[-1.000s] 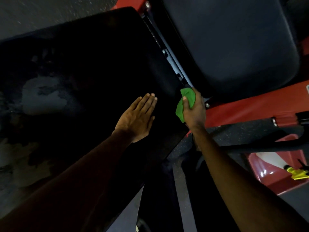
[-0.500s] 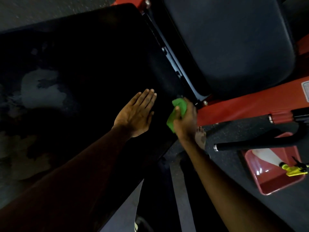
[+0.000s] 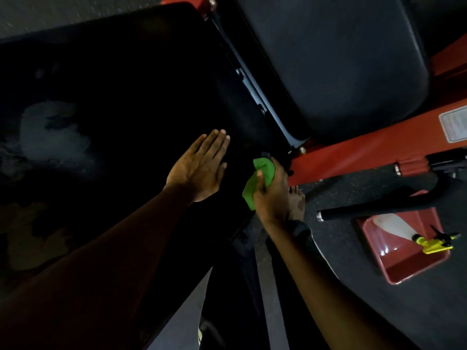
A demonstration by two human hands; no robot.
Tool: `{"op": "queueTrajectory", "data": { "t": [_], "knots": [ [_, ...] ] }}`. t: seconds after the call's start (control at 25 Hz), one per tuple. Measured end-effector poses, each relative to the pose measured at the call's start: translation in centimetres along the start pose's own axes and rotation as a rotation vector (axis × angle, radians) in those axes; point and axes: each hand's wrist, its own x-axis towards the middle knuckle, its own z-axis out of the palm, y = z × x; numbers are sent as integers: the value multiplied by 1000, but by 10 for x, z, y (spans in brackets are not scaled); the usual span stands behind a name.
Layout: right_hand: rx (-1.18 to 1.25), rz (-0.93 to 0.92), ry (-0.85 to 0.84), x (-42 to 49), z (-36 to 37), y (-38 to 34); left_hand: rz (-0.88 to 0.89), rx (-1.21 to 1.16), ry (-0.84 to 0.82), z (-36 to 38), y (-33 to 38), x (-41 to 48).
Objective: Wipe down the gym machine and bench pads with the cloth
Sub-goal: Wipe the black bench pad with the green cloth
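Note:
A large black bench pad (image 3: 113,97) fills the left half of the view, with pale smears on its left part. My left hand (image 3: 199,168) rests flat on it, fingers straight. At the pad's right edge my right hand (image 3: 271,195) grips a bunched green cloth (image 3: 257,180) and holds it against the pad's side. A second dark pad (image 3: 341,59) lies at the upper right, on the machine's red frame (image 3: 366,150). A narrow gap with metal brackets separates the two pads.
A black handle bar (image 3: 379,208) sticks out from the red frame at the right. Below it a red tray (image 3: 394,269) on the dark floor holds a spray bottle (image 3: 409,231) with a yellow trigger. A bare foot (image 3: 297,200) shows under my right hand.
My right hand has slid the green cloth down along the pad's right edge, towards me. My left hand has stayed flat on the pad.

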Motion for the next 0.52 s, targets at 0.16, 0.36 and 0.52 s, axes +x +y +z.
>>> {"op": "queueTrajectory", "data": {
  "t": [0.16,0.36,0.52],
  "knots": [
    [-30,42,57,41,-1,-1,1,18,-15,0,0,0],
    [-38,87,128,70,0,5,-10,60,8,3,2,1],
    [10,94,98,53,-5,6,-6,99,15,3,1,2]
  ]
}}
